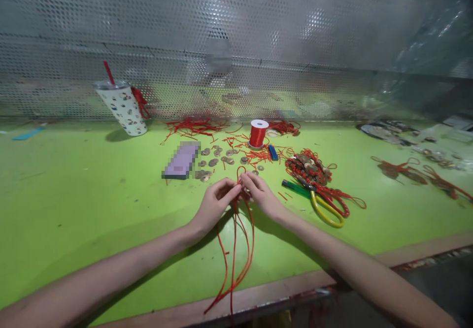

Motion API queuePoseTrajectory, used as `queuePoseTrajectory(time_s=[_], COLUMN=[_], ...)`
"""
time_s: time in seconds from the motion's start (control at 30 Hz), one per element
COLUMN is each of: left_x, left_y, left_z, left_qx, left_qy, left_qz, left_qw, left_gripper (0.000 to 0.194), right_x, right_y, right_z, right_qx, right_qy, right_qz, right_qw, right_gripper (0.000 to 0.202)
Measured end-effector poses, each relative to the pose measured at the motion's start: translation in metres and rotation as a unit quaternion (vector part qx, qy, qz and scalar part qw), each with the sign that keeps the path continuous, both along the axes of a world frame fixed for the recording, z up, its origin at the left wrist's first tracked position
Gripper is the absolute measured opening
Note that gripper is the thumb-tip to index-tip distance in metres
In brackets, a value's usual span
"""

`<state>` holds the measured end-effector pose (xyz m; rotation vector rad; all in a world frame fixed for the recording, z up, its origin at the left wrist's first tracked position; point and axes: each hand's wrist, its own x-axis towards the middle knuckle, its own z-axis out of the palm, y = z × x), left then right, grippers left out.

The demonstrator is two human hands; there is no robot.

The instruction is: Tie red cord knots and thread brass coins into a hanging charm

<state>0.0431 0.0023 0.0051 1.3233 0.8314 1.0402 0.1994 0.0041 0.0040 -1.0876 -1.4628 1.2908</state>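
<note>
Pinching red cord, left hand, right hand (wide tabletop leftward), tails near edge

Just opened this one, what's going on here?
A person's left hand and right hand are together over a green table, holding red cord between the fingers. A small loop sticks up above the fingertips, and loose strands trail toward the table's near edge. Coins lie scattered just beyond the hands, a spool stands farther back, and scissors lie to the right.
</note>
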Motion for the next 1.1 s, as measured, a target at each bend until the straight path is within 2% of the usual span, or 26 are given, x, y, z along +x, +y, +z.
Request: queuePoseTrajectory(time_s=[0.23, 0.43, 0.63, 0.73, 0.8, 0.97, 1.1], left_x=[-0.001, 0.007, 0.011, 0.010, 0.011, 0.015, 0.016], left_y=[0.005, 0.010, 0.019, 0.018, 0.015, 0.007, 0.007], left_z=[0.000, 0.002, 0.008, 0.009, 0.009, 0.007, 0.004], left_qx=[-0.030, -0.144, -0.194, -0.212, -0.220, -0.226, -0.238], left_qy=[-0.011, -0.109, -0.155, -0.159, -0.150, -0.127, -0.130], left_qz=[0.101, 0.095, 0.121, 0.137, 0.126, 0.099, 0.087], left_qw=[0.994, 0.979, 0.961, 0.955, 0.956, 0.961, 0.959], left_gripper=[0.018, 0.026, 0.022, 0.019, 0.020, 0.027, 0.030], right_x=[0.000, -0.001, 0.003, 0.007, 0.007, 0.001, -0.003], right_y=[-0.003, -0.002, 0.002, 0.005, 0.007, 0.012, 0.014], right_z=[0.003, 0.002, -0.001, 0.004, 0.009, 0.010, 0.006], right_qx=[0.003, 0.030, 0.028, 0.027, 0.030, 0.021, -0.035], right_qy=[-0.010, -0.014, -0.052, -0.035, -0.018, 0.011, 0.030], right_qz=[0.019, 0.044, 0.027, -0.011, -0.040, -0.034, -0.063], right_qw=[1.000, 0.998, 0.998, 0.999, 0.999, 0.999, 0.997], right_gripper=[0.041, 0.032, 0.036, 0.039, 0.034, 0.026, 0.023])
